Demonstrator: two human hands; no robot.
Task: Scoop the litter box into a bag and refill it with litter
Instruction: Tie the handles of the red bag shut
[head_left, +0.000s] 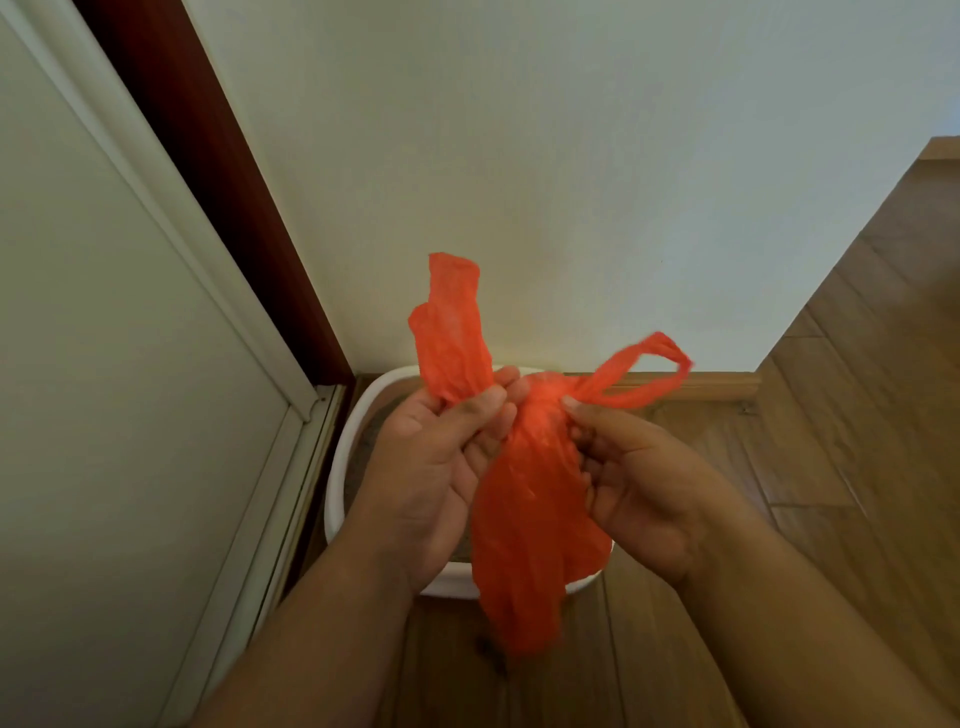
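Orange bag (535, 499) held above the litter box (358, 415), which sits on the floor against the wall. Left hand (431, 467) pinches one handle; right hand (639, 483) pinches the other. Box contents mostly hidden, apparently litter.

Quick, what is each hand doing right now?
Left hand: pinches one handle of the orange bag.
Right hand: pinches the bag's other handle.

Two bare forearms, no sleeves showing; left hand (431, 467) and right hand (644, 488) ungloved, no rings or watch.
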